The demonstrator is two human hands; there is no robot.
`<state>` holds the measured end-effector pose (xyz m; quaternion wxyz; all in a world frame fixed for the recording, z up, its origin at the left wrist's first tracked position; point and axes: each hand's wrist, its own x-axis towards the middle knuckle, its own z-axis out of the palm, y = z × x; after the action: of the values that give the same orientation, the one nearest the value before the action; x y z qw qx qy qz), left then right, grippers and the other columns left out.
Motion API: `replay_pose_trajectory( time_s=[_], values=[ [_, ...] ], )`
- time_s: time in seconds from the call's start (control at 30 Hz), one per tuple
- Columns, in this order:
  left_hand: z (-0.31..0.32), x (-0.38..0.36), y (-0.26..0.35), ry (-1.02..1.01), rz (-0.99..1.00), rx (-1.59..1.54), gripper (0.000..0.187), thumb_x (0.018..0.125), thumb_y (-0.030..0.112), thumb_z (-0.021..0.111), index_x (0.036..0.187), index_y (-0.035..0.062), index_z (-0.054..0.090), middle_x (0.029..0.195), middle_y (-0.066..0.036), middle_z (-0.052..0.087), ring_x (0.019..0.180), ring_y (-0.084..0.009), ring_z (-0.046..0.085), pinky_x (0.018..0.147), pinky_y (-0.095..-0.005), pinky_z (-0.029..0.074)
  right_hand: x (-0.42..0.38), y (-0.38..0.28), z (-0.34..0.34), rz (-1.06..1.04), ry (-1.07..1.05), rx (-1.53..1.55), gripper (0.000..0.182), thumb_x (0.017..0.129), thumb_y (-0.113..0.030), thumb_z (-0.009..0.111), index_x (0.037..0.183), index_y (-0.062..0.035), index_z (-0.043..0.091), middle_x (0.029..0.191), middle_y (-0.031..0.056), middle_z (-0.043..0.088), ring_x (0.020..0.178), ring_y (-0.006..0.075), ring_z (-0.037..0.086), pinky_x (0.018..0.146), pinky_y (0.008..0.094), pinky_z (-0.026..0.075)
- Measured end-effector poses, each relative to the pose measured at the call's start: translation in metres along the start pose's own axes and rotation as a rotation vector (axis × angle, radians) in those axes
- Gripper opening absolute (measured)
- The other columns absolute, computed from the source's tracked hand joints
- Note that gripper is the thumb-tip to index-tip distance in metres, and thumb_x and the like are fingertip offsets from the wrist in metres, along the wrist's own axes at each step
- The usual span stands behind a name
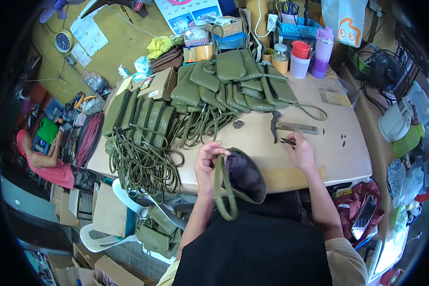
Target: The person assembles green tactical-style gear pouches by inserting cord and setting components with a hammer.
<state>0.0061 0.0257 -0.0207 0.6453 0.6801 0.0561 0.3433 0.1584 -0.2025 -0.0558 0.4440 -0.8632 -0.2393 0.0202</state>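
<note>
My left hand [209,164] grips the rim of an olive green pouch [255,174], its fingers pinched on the edge near the strap. The pouch hangs open with its dark lining showing, and its strap loop [231,202] dangles below my fingers. My right hand [300,151] is closed on a small dark tool [287,141], perhaps tweezers or snips, just above the table. Beyond that hand lies a hammer [291,127] with a wooden handle. A small dark lump [238,124] sits left of the hammer head.
Green pouches [233,66] are piled at the back of the table [343,157]; more, with tangled straps [148,162], lie at the left. Cups and a purple bottle [322,52] stand at the back right. A person [50,164] is at the far left.
</note>
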Motion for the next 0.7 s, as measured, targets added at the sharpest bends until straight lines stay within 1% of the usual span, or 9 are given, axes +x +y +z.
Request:
replay_pose_trajectory(
  time_s=[0.1, 0.17, 0.23, 0.37, 0.43, 0.47, 0.57, 0.6, 0.7],
  values=[
    [0.007, -0.003, 0.015, -0.019, -0.022, 0.013, 0.021, 0.081, -0.009, 0.064, 0.098, 0.0033, 0.064, 0.089, -0.005, 0.070, 0.074, -0.0086, 0.059, 0.070, -0.0221, 0.046, -0.003, -0.015, -0.012, -0.002, 0.051, -0.399, 0.040, 0.075, -0.018, 0.076, 0.109, -0.0065, 0.059, 0.127, 0.0117, 0.056, 0.120, 0.0293, 0.052, 0.101, 0.0470, 0.037],
    [0.015, -0.004, 0.021, -0.102, 0.214, 0.300, 0.021, 0.077, -0.009, 0.065, 0.092, 0.0042, 0.069, 0.086, -0.004, 0.071, 0.080, -0.0138, 0.061, 0.077, -0.0262, 0.046, -0.007, -0.050, -0.021, -0.271, -0.094, 0.214, 0.042, 0.073, -0.016, 0.078, 0.109, -0.0068, 0.059, 0.132, 0.0129, 0.052, 0.130, 0.0315, 0.043, 0.105, 0.0473, 0.035],
    [0.028, -0.004, 0.034, -0.213, 0.248, 0.274, 0.027, 0.071, -0.009, 0.065, 0.092, 0.0060, 0.072, 0.085, -0.003, 0.072, 0.089, -0.0183, 0.061, 0.084, -0.0312, 0.045, -0.013, -0.091, -0.011, -0.556, -0.082, 0.218, 0.037, 0.071, -0.007, 0.077, 0.105, -0.0051, 0.061, 0.121, 0.0119, 0.059, 0.121, 0.0321, 0.053, 0.097, 0.0447, 0.044],
    [0.041, -0.003, 0.048, -0.193, 0.547, 0.241, 0.038, 0.074, 0.005, 0.065, 0.111, 0.0043, 0.065, 0.105, -0.010, 0.067, 0.107, -0.0254, 0.057, 0.097, -0.0393, 0.039, -0.016, -0.094, 0.020, -0.600, -0.125, 0.243, 0.032, 0.070, 0.000, 0.078, 0.098, -0.0019, 0.061, 0.106, 0.0127, 0.065, 0.099, 0.0254, 0.065, 0.082, 0.0361, 0.053],
    [0.033, 0.000, 0.046, 0.144, 0.233, 0.144, 0.038, 0.084, 0.005, 0.056, 0.122, -0.0014, 0.057, 0.130, -0.016, 0.054, 0.122, -0.0237, 0.047, 0.104, -0.0381, 0.035, -0.017, -0.092, 0.036, -0.339, -0.046, 1.036, 0.024, 0.072, 0.006, 0.074, 0.088, -0.0007, 0.058, 0.093, 0.0127, 0.067, 0.080, 0.0170, 0.066, 0.071, 0.0265, 0.053],
    [0.027, 0.000, 0.041, 0.145, 0.233, 0.143, 0.038, 0.084, 0.005, 0.056, 0.122, -0.0014, 0.057, 0.130, -0.016, 0.054, 0.122, -0.0237, 0.047, 0.104, -0.0381, 0.035, -0.021, -0.090, 0.036, -0.324, -0.030, 1.090, 0.020, 0.075, 0.007, 0.071, 0.081, -0.0018, 0.054, 0.089, 0.0115, 0.067, 0.075, 0.0108, 0.061, 0.066, 0.0233, 0.050],
    [0.006, -0.004, 0.015, -0.300, -0.333, -0.083, 0.028, 0.097, 0.018, 0.055, 0.114, -0.0026, 0.062, 0.100, -0.004, 0.066, 0.094, -0.0118, 0.059, 0.085, -0.0265, 0.046, -0.026, -0.080, 0.027, -0.548, 0.124, 0.616, 0.015, 0.080, 0.007, 0.066, 0.079, -0.0023, 0.053, 0.083, 0.0089, 0.066, 0.071, 0.0093, 0.060, 0.060, 0.0230, 0.047],
    [0.016, -0.011, 0.013, -0.197, -0.254, -0.128, 0.020, 0.094, 0.015, 0.060, 0.100, -0.0039, 0.063, 0.078, 0.001, 0.061, 0.070, -0.0036, 0.051, 0.062, -0.0198, 0.043, -0.029, -0.075, 0.033, -0.407, 0.125, 0.759, 0.015, 0.084, 0.003, 0.063, 0.077, -0.0040, 0.052, 0.076, 0.0043, 0.062, 0.064, 0.0063, 0.054, 0.054, 0.0214, 0.043],
    [0.031, -0.022, 0.024, -0.101, -0.060, 0.087, 0.023, 0.093, 0.017, 0.062, 0.080, -0.0011, 0.059, 0.065, 0.002, 0.055, 0.060, -0.0044, 0.043, 0.053, -0.0237, 0.038, -0.031, -0.067, 0.039, -0.167, 0.083, 1.147, 0.018, 0.087, 0.001, 0.059, 0.074, -0.0067, 0.049, 0.072, 0.0003, 0.057, 0.060, 0.0038, 0.049, 0.053, 0.0192, 0.040]
  ],
)
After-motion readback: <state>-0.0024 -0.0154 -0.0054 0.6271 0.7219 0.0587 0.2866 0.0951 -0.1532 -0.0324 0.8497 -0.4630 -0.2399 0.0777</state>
